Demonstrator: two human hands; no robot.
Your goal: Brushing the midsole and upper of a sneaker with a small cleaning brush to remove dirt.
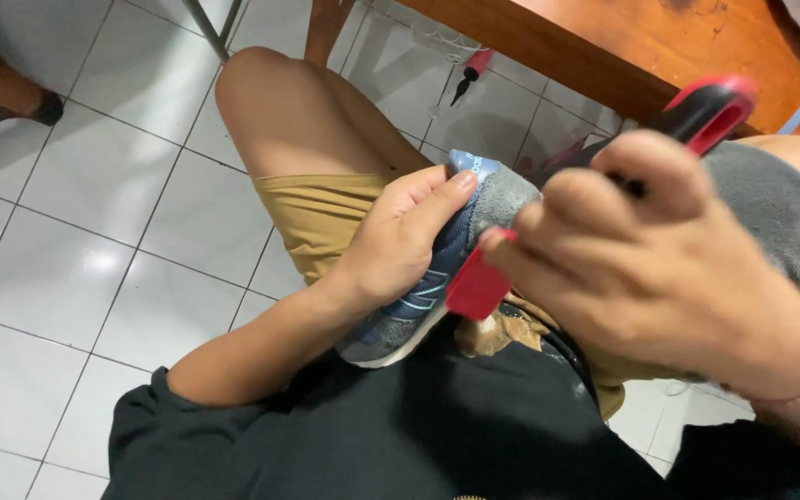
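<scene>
Frame centre: left hand [398, 243] is gripping a navy-and-grey suede sneaker [418, 296], fingers wrapped around it; right hand [659, 268] is clasping a red-and-black plastic tool [696, 116], fingers clamped.

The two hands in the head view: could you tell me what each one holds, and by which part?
The left hand grips a small blue sneaker around its upper. The right hand holds a red-and-black tool by its handle.

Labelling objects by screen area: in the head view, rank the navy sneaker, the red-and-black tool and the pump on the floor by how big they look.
1. Navy sneaker and red-and-black tool: look alike in size; the tool is nearer the camera and both are partly hidden by the hands.
2. Pump: smallest, farthest.
</scene>
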